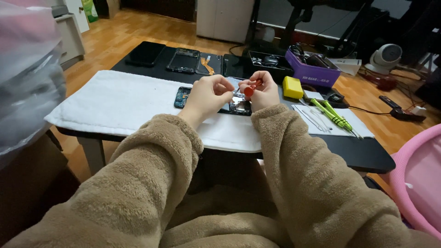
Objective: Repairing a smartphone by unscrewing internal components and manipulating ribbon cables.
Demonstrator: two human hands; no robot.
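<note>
An opened phone (183, 97) with its inner boards showing lies on a white towel (115, 98) on a low black table (363, 154). My right hand (262, 92) grips a small red-handled screwdriver (251, 87), tip pointed down at the phone. My left hand (209, 94) hovers over the phone's middle, fingers pinched together close to the screwdriver tip; whether it holds a tiny part I cannot tell. Both hands hide the phone's centre.
Two green screwdrivers (333, 114) and tweezers lie on a white sheet at the right. A yellow block (292, 87), a purple box (312, 69), a black tray (268, 62) and several phone parts (183, 60) sit at the back. A pink chair (420, 177) stands at the right.
</note>
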